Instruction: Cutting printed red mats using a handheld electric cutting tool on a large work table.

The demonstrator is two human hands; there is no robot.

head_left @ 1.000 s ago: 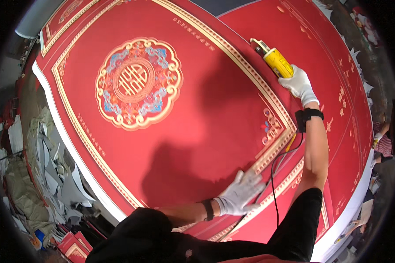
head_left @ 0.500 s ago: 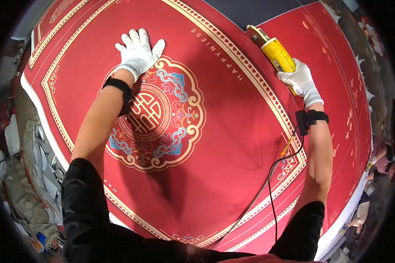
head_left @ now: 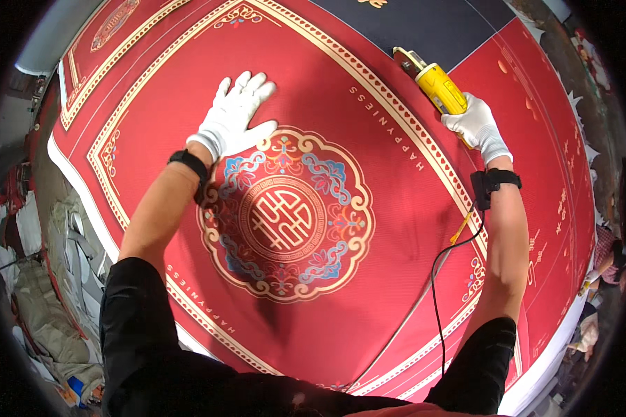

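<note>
A large red printed mat or fabric sheet (head_left: 313, 90) lies in front of me, with gold borders and a round floral medallion (head_left: 285, 219). My left hand (head_left: 238, 115), in a white glove, rests flat on it with fingers spread, just above and left of the medallion. At the right, my gloved right hand (head_left: 474, 125) is wrapped round the body of a yellow corded electric cutter (head_left: 439, 87). The cutter's metal head (head_left: 407, 61) points away from me, over the line between the red print and a dark panel (head_left: 424, 28). Its blade contact is too small to tell.
A black cord (head_left: 435, 278) runs from beside my right wrist toward my body. Crumpled pale material (head_left: 66, 278) is heaped on the floor at left. Ragged white scraps (head_left: 588, 149) edge the sheet at right. A person's arm (head_left: 598, 274) shows at the far right.
The printed pattern sits lower and farther right in view. My left hand has shifted over the sheet, now angled more to the right. The cutter is farther along the dark panel's edge.
</note>
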